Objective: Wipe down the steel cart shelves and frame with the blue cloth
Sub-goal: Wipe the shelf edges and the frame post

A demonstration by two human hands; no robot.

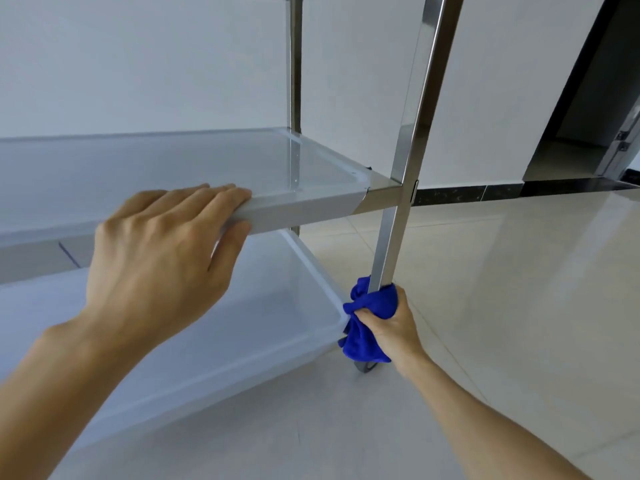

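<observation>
Take the near upright post point(412, 140) of the steel cart as your marker. To its left, your left hand point(162, 251) rests on the front rim of the middle shelf point(304, 211), fingers lying straight over the top edge and thumb tucked below the lip; it carries nothing, and I judge it is there to steady the cart while the other hand scrubs. That forearm reaches in from the lower left, wrist nearly level with the rim. Below it and left of the post sits the lower shelf point(311, 336), a pale deep tray.

At the post's foot, your right hand point(388, 323) clutches the blue cloth point(367, 317), bunched and wrapped round the post so that the rubbing reaches all its sides. Its forearm climbs from the lower right. Just beneath the cloth, a caster point(367, 367) peeks out.
</observation>
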